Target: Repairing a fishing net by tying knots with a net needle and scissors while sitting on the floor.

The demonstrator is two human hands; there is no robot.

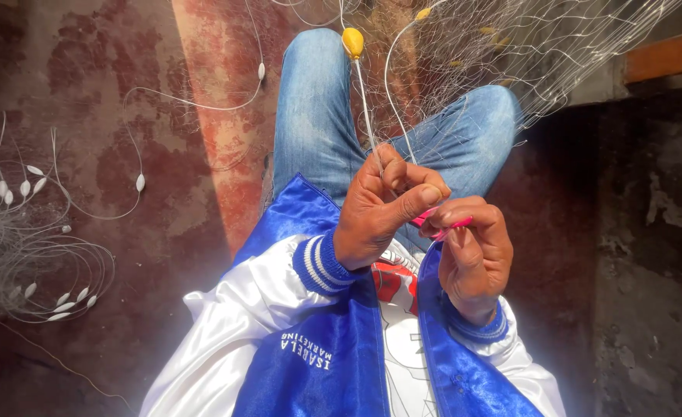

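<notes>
Here the pink netting needle [443, 225] sits just in front of the person's chest, pinched in the fingers of the right hand [473, 255], which are closed on it so its tip points toward the other hand. The left hand [379, 207], touching the needle's tip, is clamped shut on white net lines [372, 127], thumb pressed over them, apparently to keep them taut and steady beside the needle. From that grip the lines rise above the needle to a yellow float [352, 42] over the left knee. Beyond it the fine fishing net [526, 46] drapes across the jeans [318, 116], likely so the mesh stays spread and reachable. Far to the needle's left, a coiled line with white floats [28, 232] lies on the stained floor [163, 154].
</notes>
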